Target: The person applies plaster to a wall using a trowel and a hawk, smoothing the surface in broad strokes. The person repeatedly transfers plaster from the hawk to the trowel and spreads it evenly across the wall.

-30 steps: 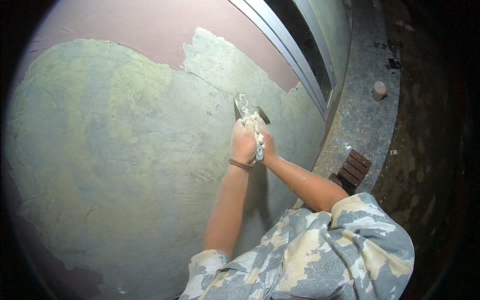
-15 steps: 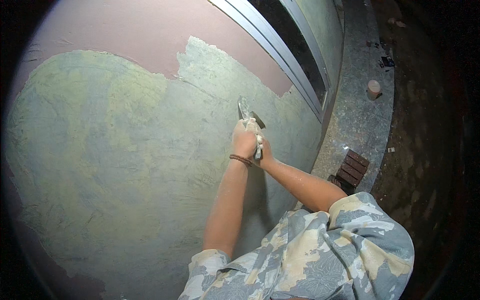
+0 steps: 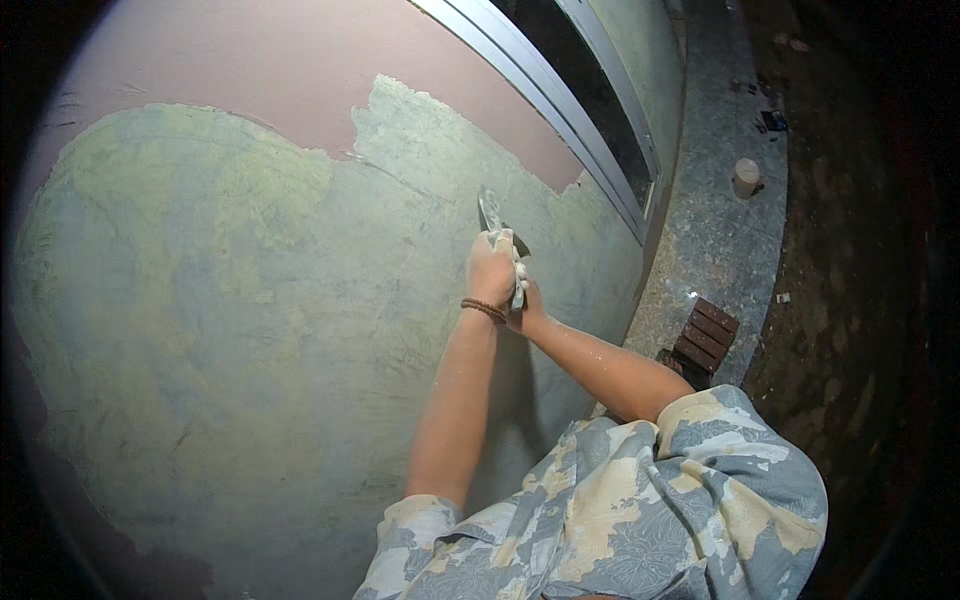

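Observation:
My left hand [image 3: 491,268], a dark bead bracelet at its wrist, is closed around a putty knife [image 3: 489,211]. The blade carries whitish putty and points up along the wall [image 3: 250,300], which is coated in patchy grey-green putty. Close against it on the right, my right hand [image 3: 530,303] has its fingers wrapped round what looks like a second scraper [image 3: 520,242]; a dark curved blade shows above, and its grip is mostly hidden. White putty smears cover the fingers of both hands. Whether either blade touches the wall I cannot tell.
Bare pinkish wall [image 3: 270,50] borders the coating above. A pale window frame [image 3: 540,85] runs diagonally at the upper right. Along the wall's foot, a speckled stone ledge [image 3: 715,240] carries a whitish cup [image 3: 746,178] and a brown slatted block [image 3: 707,335]. Dark ground [image 3: 840,300] lies beyond.
Both hands stay together at nearly the same spot. My left hand has turned slightly and shifted a little to the right, and the tools have tilted slightly with it.

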Available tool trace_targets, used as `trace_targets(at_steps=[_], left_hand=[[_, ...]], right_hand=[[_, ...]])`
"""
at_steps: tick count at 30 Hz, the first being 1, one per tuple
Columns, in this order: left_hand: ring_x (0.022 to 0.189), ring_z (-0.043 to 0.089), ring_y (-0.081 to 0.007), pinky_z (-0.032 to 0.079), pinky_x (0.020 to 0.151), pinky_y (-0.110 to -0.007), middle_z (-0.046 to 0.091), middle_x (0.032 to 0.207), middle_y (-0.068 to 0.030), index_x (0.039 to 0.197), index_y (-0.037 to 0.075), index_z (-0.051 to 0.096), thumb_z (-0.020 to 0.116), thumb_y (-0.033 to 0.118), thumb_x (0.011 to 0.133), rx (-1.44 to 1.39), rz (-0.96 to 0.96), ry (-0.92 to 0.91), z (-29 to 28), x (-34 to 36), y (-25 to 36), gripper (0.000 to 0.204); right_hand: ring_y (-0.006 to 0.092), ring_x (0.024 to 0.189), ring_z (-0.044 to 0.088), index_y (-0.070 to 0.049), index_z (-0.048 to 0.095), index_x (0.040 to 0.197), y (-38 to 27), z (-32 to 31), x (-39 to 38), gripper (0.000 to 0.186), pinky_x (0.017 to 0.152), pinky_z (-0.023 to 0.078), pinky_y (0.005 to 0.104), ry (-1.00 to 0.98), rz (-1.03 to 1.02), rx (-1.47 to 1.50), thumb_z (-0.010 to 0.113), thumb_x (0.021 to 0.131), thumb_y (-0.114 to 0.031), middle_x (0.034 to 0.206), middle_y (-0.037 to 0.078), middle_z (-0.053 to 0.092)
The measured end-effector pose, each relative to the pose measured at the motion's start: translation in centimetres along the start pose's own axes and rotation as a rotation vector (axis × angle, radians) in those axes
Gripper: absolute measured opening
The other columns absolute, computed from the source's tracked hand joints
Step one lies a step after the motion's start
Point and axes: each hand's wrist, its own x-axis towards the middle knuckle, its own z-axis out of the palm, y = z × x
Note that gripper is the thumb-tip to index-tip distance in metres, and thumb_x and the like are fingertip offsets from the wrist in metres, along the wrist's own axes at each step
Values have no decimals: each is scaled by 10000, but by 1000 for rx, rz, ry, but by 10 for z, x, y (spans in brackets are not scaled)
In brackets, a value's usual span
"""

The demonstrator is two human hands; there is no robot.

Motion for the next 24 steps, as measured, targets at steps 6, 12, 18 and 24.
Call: trace_targets(at_steps=[6,12,18,24], left_hand=[[524,515,-114,431,426,-288,537,720,-13,1043,42,560,521,190,1039,304,-82,-23,-9,13,-8,152],[539,517,-103,439,449,-290,548,749,2,1033,49,606,574,252,1028,208,-54,55,-13,-24,6,206],[563,552,-109,471,451,-280,532,777,-16,1311,-29,520,517,264,1079,-143,151,178,-76,-127,42,374],[588,557,-120,486,492,-273,558,802,-45,1291,-9,469,493,251,1088,-70,218,431,-114,-186,60,331]], right_hand=[[368,1081,673,-36,609,1222,14,-6,5,422,927,517,438,54,-175,-487,705,876,-259,1119,197,698],[371,1335,527,-5,540,1401,-7,-1,24,456,1109,412,431,181,-71,-590,578,959,-114,1388,236,582],[448,1484,322,-5,466,1498,-84,42,56,531,1232,264,463,-120,-269,-809,567,1000,-161,1566,248,411],[515,1436,353,-12,489,1481,-126,85,78,545,1213,279,519,131,-392,-690,580,974,-190,1531,250,457]])
